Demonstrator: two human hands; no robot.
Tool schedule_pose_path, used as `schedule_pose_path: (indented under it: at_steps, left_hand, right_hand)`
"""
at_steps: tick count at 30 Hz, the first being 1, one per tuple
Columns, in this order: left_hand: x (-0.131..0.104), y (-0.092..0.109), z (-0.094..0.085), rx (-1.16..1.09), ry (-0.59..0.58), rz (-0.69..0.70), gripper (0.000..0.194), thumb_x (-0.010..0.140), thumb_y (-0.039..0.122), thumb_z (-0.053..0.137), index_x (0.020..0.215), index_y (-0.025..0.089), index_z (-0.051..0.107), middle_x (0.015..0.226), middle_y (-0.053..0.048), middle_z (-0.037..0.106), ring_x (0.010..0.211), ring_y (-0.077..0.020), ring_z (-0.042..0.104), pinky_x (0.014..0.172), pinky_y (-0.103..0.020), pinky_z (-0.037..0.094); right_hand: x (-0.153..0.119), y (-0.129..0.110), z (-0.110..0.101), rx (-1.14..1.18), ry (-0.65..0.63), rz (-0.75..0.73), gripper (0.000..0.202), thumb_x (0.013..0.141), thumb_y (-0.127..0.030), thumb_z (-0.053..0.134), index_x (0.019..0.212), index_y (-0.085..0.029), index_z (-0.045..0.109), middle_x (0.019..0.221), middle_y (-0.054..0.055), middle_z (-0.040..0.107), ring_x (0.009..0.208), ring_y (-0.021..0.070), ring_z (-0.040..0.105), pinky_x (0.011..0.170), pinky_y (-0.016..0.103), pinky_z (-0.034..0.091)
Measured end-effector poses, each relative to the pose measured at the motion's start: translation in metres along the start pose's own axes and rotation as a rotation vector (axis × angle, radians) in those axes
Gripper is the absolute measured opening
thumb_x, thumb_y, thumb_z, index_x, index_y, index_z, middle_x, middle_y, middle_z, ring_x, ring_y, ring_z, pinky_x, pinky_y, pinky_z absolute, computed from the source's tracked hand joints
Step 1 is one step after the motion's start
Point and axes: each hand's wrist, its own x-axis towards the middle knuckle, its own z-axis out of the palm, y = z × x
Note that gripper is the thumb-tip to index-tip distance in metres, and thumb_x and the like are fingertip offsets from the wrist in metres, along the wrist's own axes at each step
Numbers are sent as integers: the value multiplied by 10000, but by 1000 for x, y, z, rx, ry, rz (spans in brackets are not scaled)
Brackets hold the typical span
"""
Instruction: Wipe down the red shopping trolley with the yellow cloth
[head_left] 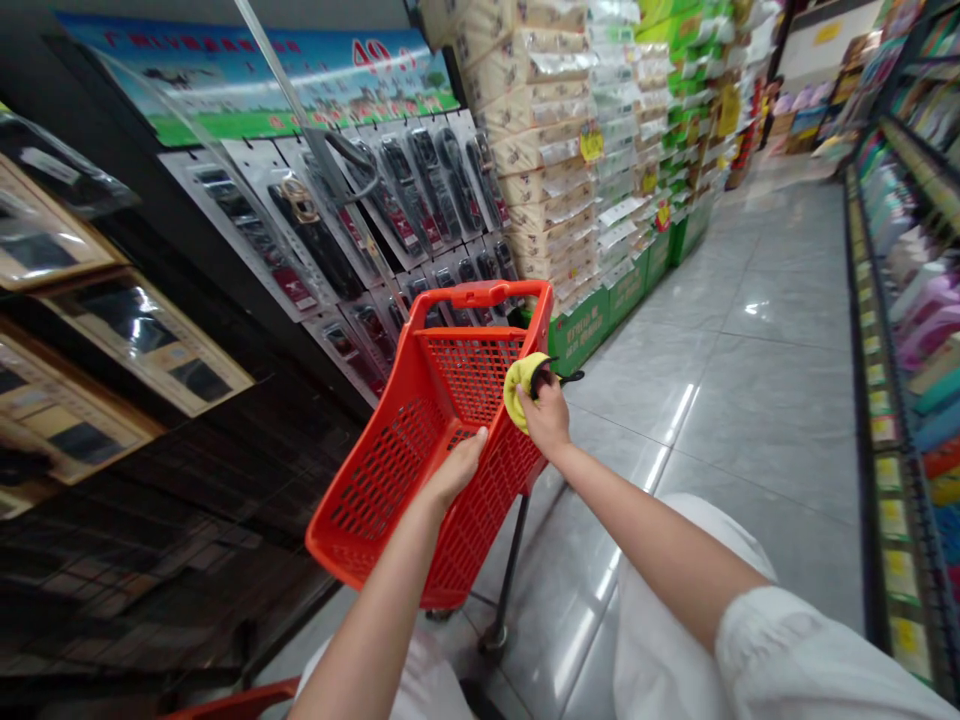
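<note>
A red plastic shopping cart (382, 480) with mesh sides stands in front of me, tilted in the view. My right hand (547, 412) is closed on a rolled yellow item (519, 392) with a black strap, at the cart's right rim. Over the cart's near side is my left hand (459, 465), its thumb side up; its other fingers are hidden, and I cannot tell what they hold.
Packaged belts (390, 190) hang on a wall at the left, beside boxed goods (135, 340) on a dark rack. Stacked tissue packs (547, 150) line the aisle. Shelves of bottles (930, 320) stand on the right. A person (769, 112) is far off on the tiled floor (772, 400).
</note>
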Motion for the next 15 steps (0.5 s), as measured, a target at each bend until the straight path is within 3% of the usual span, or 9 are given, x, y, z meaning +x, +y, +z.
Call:
schedule_pose_path:
  at_steps: [3, 9, 11, 15]
  left_hand:
    - [-16, -12, -14, -113, -45, -140, 557, 856, 583, 530, 1202, 167, 664, 1095, -107, 733, 1091, -291, 647, 988, -426, 459]
    - [-20, -37, -30, -230, -8, -228, 588, 820, 567, 603, 1200, 122, 656, 1061, -124, 738, 1071, -276, 658, 999, -395, 457]
    - [-18, -40, -29, -260, -1, -217, 572, 805, 544, 636, 1186, 118, 661, 1053, -122, 739, 1056, -275, 665, 997, -392, 461]
    - [-14, -41, -23, -321, -6, -182, 502, 796, 492, 668, 1127, 114, 683, 1014, -115, 746, 990, -254, 685, 975, -388, 474]
  right_hand:
    - [-1, -10, -5, -132, -126, -46, 286, 910, -387, 509, 1075, -211, 664, 1161, 96, 583, 1029, 220, 589, 876, 320, 475]
    - [-49, -29, -3, -251, -354, -219, 209, 876, -350, 593, 1043, -286, 700, 1148, 49, 615, 961, 200, 594, 834, 303, 477]
    - [-47, -27, -2, -208, -356, -195, 197, 861, -334, 611, 1031, -296, 704, 1112, 30, 628, 960, 186, 602, 825, 287, 480]
    - [-35, -20, -1, -140, -222, -81, 221, 891, -369, 565, 1001, -240, 707, 1071, 49, 639, 966, 180, 613, 834, 281, 482]
